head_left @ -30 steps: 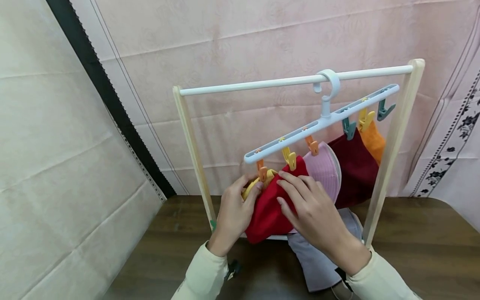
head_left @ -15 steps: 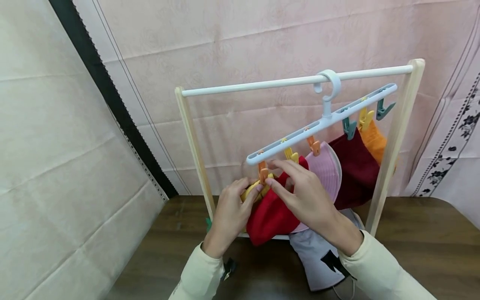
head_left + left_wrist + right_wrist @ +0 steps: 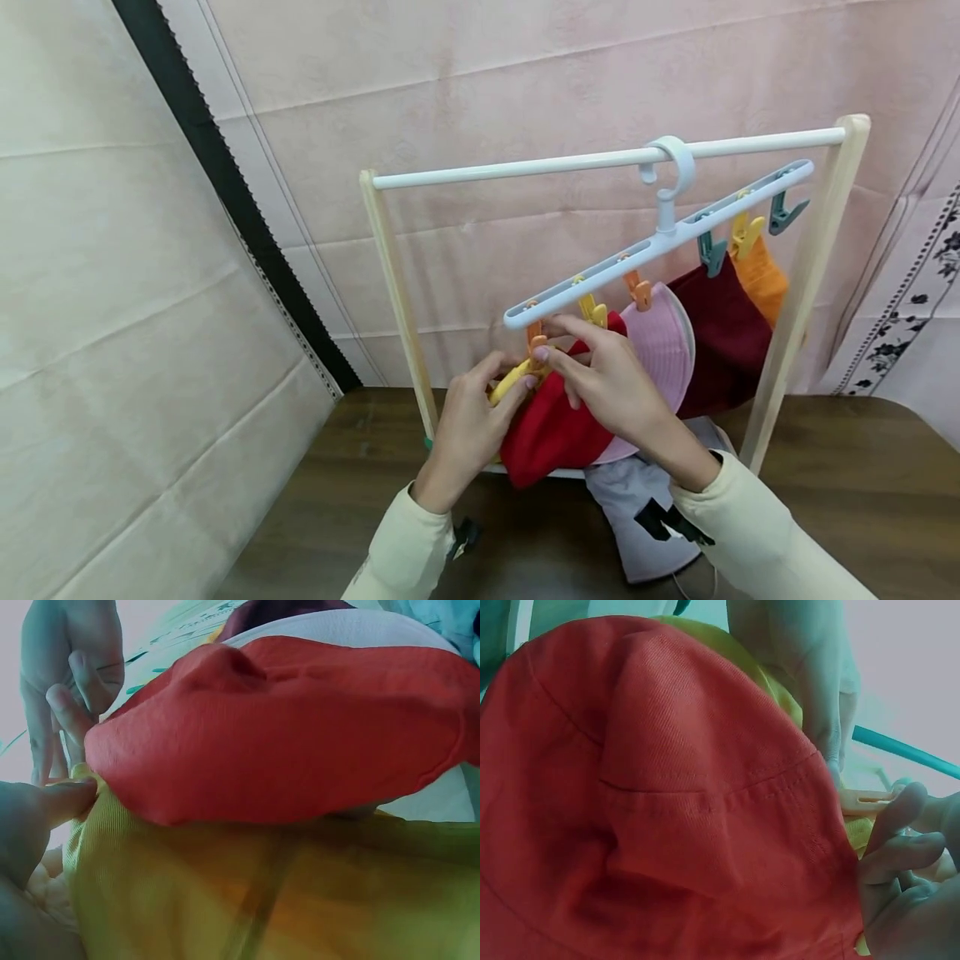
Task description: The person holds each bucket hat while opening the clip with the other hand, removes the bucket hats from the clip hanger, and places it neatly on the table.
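Yellow hat (image 3: pixel 507 382), pinched at its brim by the left hand (image 3: pixel 468 433), sits just below the orange clip (image 3: pixel 536 340); right hand (image 3: pixel 611 392) pinches that clip, nearer it.

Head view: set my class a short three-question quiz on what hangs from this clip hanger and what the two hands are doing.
1. True or false: the hanger hangs from the white rail.
2. Which hat hangs between the red hat and the maroon hat? A. grey B. pink C. green
3. Fill in: the left hand holds the ____ hat at the orange clip, where the right hand also works.

Key: 1 true; 2 B, the pink hat; 3 yellow, the yellow hat.
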Demonstrator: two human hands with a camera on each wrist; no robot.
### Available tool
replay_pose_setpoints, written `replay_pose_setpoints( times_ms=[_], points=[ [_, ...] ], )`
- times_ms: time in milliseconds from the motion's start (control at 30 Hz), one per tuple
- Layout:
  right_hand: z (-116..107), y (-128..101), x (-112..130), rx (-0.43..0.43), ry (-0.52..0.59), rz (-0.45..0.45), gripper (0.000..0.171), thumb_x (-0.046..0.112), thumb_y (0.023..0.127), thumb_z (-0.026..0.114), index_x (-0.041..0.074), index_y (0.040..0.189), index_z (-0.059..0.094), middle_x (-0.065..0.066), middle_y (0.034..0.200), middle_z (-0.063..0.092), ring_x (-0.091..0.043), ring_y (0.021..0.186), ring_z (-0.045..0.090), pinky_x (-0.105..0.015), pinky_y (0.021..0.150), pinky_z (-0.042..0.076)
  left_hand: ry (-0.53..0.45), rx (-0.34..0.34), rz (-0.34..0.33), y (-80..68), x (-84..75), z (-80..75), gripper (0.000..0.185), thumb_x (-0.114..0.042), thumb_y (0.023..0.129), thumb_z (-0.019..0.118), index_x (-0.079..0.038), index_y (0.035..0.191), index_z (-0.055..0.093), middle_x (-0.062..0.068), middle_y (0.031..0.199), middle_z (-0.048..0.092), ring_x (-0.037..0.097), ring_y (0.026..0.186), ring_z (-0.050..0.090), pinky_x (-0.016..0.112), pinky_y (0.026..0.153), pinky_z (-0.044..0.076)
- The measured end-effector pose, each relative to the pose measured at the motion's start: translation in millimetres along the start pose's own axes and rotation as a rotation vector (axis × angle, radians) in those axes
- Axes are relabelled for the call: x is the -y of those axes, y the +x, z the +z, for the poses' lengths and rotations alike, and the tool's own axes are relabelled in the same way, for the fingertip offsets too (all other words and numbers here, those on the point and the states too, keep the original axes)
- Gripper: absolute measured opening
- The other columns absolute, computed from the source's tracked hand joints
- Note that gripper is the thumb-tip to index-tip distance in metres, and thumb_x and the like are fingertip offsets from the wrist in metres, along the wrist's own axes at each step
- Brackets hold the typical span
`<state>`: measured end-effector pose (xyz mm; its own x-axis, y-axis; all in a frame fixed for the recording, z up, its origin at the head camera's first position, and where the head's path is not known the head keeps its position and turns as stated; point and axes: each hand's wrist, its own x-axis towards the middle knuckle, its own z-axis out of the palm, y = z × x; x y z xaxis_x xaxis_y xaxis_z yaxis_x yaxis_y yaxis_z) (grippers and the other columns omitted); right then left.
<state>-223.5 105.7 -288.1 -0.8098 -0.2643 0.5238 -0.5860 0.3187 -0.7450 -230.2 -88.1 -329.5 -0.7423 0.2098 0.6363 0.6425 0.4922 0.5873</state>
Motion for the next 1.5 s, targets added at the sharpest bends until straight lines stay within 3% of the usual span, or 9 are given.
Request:
replay_pose_setpoints(
  times_ms=[267, 633, 867, 933, 1033, 1133, 1267, 1400, 1500],
  points=[
    [1.1, 4.9, -6.6, -0.011, 0.047, 0.04, 0.04, 0.013, 0.1, 0.073, 0.003, 0.138, 0.066, -0.015, 0.091, 0.069, -0.019, 0.047, 0.049, -0.027, 0.043, 0.041, 0.058, -0.017, 0.007, 2.7, 1.5, 1.6, 0.015, -0.014, 0.099, 0.076, -0.005, 0.11, 0.076, 0.006, 0.094, 0.077, 0.014, 0.072, 0.061, 0.024, 0.061, 0.053],
    [8.6, 7.9, -6.7, -0.114, 0.209, 0.107, 0.033, 0.017, 0.1, 0.074, 0.004, 0.13, 0.07, -0.014, 0.093, 0.06, -0.012, 0.05, 0.041, -0.024, 0.048, 0.041, 0.121, 0.013, -0.025, -0.7, 0.0, 0.1, 0.008, -0.014, 0.098, 0.077, -0.008, 0.103, 0.078, 0.002, 0.089, 0.075, 0.013, 0.073, 0.061, 0.025, 0.063, 0.052],
    [7.5, 9.7, -1.7, -0.067, 0.212, 0.134, 0.047, 0.021, 0.102, 0.073, 0.004, 0.144, 0.061, -0.009, 0.062, 0.054, -0.015, 0.048, 0.045, -0.025, 0.046, 0.039, 0.165, -0.003, -0.024, -7.7, 4.9, -8.0, 0.01, -0.014, 0.096, 0.08, -0.009, 0.105, 0.079, 0.002, 0.091, 0.076, 0.012, 0.073, 0.062, 0.026, 0.063, 0.052],
    [8.8, 6.2, -1.2, -0.059, 0.198, 0.122, 0.053, 0.021, 0.102, 0.072, 0.006, 0.15, 0.055, -0.012, 0.069, 0.062, -0.018, 0.049, 0.053, -0.027, 0.047, 0.046, 0.16, -0.01, -0.006, -7.6, 5.8, -9.7, 0.011, -0.015, 0.097, 0.079, -0.009, 0.106, 0.079, 0.002, 0.093, 0.076, 0.013, 0.075, 0.063, 0.027, 0.065, 0.052],
    [15.5, -7.7, -1.7, -0.109, 0.182, 0.026, 0.06, 0.013, 0.1, 0.074, 0.008, 0.155, 0.049, -0.013, 0.102, 0.07, -0.021, 0.055, 0.064, -0.032, 0.051, 0.057, 0.139, -0.022, 0.003, -7.8, 7.5, -11.2, 0.012, -0.014, 0.098, 0.077, -0.01, 0.109, 0.077, 0.002, 0.097, 0.077, 0.012, 0.078, 0.064, 0.027, 0.067, 0.054],
    [26.6, -26.8, -5.3, -0.162, 0.075, -0.164, 0.062, 0.0, 0.094, 0.077, 0.005, 0.151, 0.05, -0.012, 0.13, 0.061, -0.019, 0.073, 0.072, -0.032, 0.055, 0.061, 0.105, -0.04, 0.007, -8.1, 9.3, -12.6, 0.013, -0.013, 0.098, 0.077, -0.01, 0.111, 0.076, 0.003, 0.1, 0.077, 0.013, 0.078, 0.065, 0.026, 0.066, 0.055],
    [39.2, -44.0, -15.6, -0.099, -0.254, -0.322, 0.059, 0.003, 0.091, 0.082, 0.006, 0.144, 0.058, -0.009, 0.141, 0.056, -0.012, 0.086, 0.068, -0.025, 0.064, 0.061, 0.074, -0.055, 0.014, -7.2, 11.2, -15.0, 0.014, -0.012, 0.099, 0.076, -0.009, 0.113, 0.077, 0.004, 0.105, 0.078, 0.013, 0.079, 0.065, 0.026, 0.065, 0.054],
    [42.6, -46.0, -27.8, -0.04, -0.538, -0.321, 0.06, 0.02, 0.091, 0.085, 0.009, 0.145, 0.061, -0.007, 0.142, 0.056, -0.011, 0.082, 0.067, -0.025, 0.069, 0.062, 0.057, -0.07, 0.006, -7.0, 12.3, -16.4, 0.015, -0.012, 0.099, 0.075, -0.008, 0.113, 0.078, 0.004, 0.105, 0.078, 0.013, 0.082, 0.067, 0.027, 0.067, 0.057],
    [38.5, -44.2, -36.9, -0.063, -0.619, -0.294, 0.058, 0.025, 0.091, 0.085, 0.008, 0.142, 0.063, -0.01, 0.136, 0.057, -0.013, 0.078, 0.069, -0.029, 0.065, 0.062, 0.043, -0.075, -0.015, -7.9, 12.9, -16.5, 0.015, -0.012, 0.099, 0.075, -0.007, 0.113, 0.077, 0.005, 0.106, 0.077, 0.014, 0.085, 0.068, 0.027, 0.071, 0.059]
  ],
)
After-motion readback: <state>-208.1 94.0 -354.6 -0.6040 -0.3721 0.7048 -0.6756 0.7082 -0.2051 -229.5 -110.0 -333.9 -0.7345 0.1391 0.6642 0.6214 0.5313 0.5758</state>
